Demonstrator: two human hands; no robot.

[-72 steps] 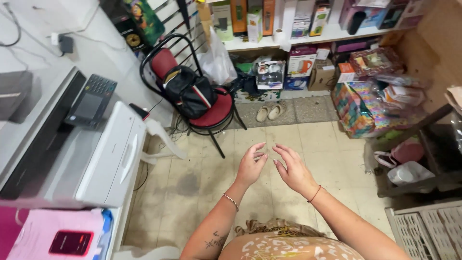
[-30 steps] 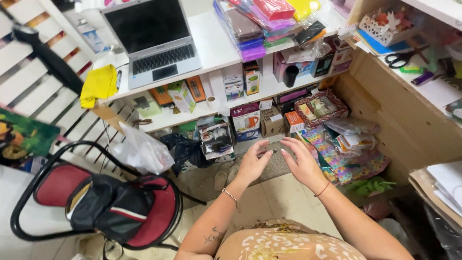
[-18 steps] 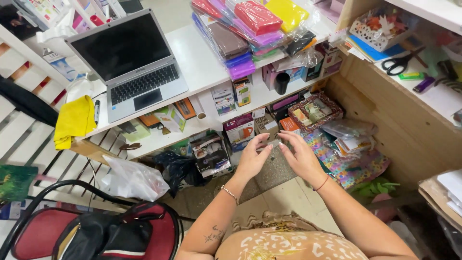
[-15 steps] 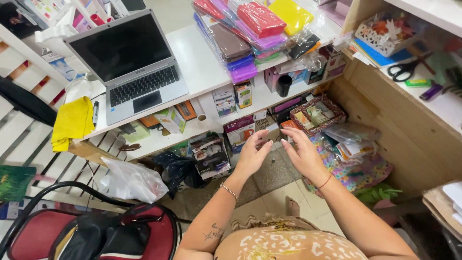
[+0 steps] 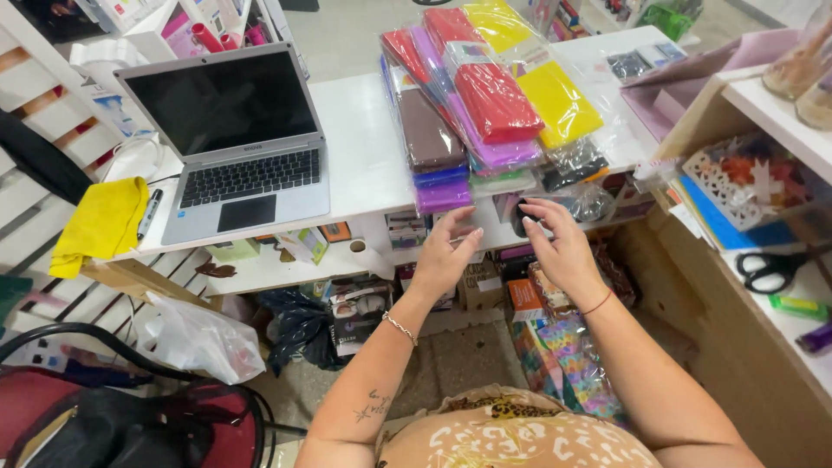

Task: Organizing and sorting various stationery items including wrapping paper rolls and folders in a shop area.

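Along the far side of the view a white counter [image 5: 364,165] runs from left to right, with a lower shelf [image 5: 286,273] under it crowded with small boxes and packets. On the counter's left part an open silver laptop [image 5: 238,143] sits with its dark screen tilted back, and beside it, at the left edge, a yellow cloth [image 5: 100,225] hangs over the rim with a dark pen [image 5: 149,214] just next to it. On the right part lies a stack of plastic-wrapped coloured sheets [image 5: 485,104], red, yellow, brown and purple, fanned towards the front edge. To the right a wooden shelf unit [image 5: 737,286] holds a white lattice basket [image 5: 737,178] and black scissors [image 5: 780,264]. In the lower left corner a chair with a red seat [image 5: 113,407] carries a black bag, and a clear plastic bag [image 5: 199,338] hangs near it. Both hands are raised in front of the counter's edge, just below the stack and not touching it. The left hand [image 5: 446,251] is open with fingers spread and loose, holding nothing; a thin bracelet [image 5: 400,328] circles its wrist. The right hand [image 5: 559,243] is likewise open, fingers slightly curled, empty, with a red cord [image 5: 596,303] at its wrist. The two hands are near each other but apart.
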